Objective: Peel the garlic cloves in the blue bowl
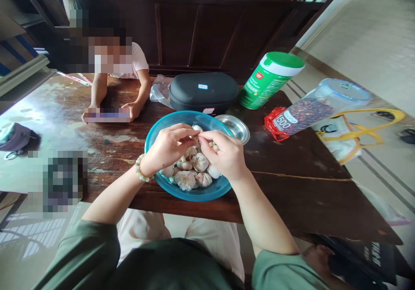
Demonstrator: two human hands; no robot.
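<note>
A garlic clove (196, 140), partly hidden, is pinched between the fingertips of the left hand (167, 149) and right hand (223, 154) above the blue bowl (214, 192), near the worktop (292, 195)'s nearer edge; a slipped pinch could drop it among the garlic bulbs (191, 171).

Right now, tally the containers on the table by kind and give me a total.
Blue bowl: 1
Steel dish: 1
Green-lidded canister: 1
Clear lidded jar: 1
Black zip case: 1
Total: 5
</note>
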